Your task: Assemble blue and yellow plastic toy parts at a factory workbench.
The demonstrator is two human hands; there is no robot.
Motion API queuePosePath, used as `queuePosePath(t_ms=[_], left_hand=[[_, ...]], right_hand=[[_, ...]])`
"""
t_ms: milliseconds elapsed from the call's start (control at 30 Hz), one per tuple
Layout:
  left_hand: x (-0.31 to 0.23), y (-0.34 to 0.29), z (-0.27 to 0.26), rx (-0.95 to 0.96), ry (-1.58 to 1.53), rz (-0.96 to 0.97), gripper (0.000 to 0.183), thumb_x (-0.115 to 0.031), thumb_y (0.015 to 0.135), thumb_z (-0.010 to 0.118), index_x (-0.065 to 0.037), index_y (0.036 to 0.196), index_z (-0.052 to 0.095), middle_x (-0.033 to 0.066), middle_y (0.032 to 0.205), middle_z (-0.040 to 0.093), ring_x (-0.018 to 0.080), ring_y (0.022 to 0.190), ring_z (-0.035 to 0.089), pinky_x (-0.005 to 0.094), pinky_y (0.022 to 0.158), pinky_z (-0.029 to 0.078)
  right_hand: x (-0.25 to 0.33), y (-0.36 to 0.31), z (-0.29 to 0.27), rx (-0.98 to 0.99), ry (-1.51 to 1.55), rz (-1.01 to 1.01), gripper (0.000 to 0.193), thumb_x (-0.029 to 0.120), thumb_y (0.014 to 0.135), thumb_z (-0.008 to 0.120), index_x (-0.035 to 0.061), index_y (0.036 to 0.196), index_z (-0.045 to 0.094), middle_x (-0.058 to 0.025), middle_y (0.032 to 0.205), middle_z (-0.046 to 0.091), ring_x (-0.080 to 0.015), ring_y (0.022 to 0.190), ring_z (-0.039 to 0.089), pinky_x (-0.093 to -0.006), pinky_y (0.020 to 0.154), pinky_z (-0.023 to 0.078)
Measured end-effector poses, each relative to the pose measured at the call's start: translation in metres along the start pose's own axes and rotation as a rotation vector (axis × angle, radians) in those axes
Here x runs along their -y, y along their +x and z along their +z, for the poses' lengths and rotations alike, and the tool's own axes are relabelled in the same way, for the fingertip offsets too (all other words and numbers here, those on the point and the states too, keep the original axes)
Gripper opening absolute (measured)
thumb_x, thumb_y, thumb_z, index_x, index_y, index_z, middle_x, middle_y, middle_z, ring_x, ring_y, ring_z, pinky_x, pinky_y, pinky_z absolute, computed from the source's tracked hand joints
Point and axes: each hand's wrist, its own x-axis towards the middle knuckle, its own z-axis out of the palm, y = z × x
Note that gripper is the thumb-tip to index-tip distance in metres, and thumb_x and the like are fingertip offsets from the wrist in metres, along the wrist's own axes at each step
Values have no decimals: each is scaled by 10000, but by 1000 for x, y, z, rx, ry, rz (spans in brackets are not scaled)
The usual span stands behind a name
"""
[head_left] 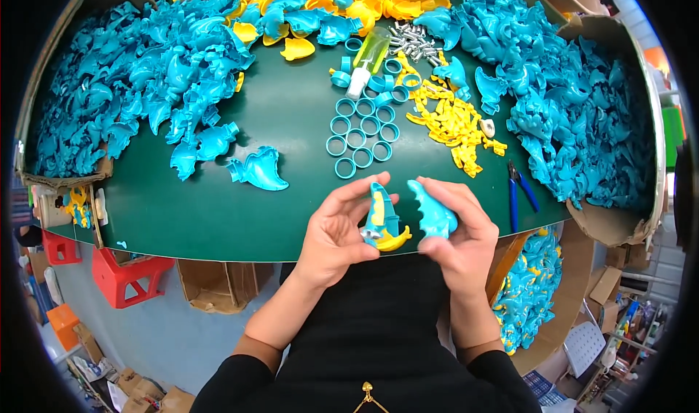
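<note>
Green surface [182, 227]: nearside of the rings [359, 147], left grip [331, 231] clamps a part-filled shell [389, 214], right grip [470, 235] an unjoined counterpart [435, 213].

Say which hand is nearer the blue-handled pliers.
Right: the right hand is a little left of the blue-handled pliers; the left hand is farther left.

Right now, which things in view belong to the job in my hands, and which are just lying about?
Probably belonging to it:
blue-and-yellow plastic piece in your left hand
curved blue plastic shell in your right hand
round blue plastic rings
small yellow plastic pieces

Apparently just lying about:
metal pliers with blue handles
green bottle with white cap
red plastic stools
</note>
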Motion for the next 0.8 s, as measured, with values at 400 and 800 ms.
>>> queuePosePath(t_ms=[400, 800], left_hand=[[4, 1, 2, 113, 59, 31, 865, 87, 729, 821, -31, 1474, 398, 191, 1580, 338, 312, 1462, 346, 456, 1156, 394], [7, 2, 3, 118, 66, 12, 836, 111, 749, 794, -53, 1472, 406, 194, 1587, 325, 298, 1461, 349, 453, 1139, 416]], right_hand=[[-3, -8, 13, 46, -138, -108, 680, 218, 697, 914, -50, 1257, 636, -182, 1252, 612, -276, 1175, 614, -371, 992, 498], [-4, -9, 16, 10, -39, -89, 661, 226, 680, 912, -14, 1243, 662, -155, 1231, 606, -258, 1117, 614, -361, 949, 505]])
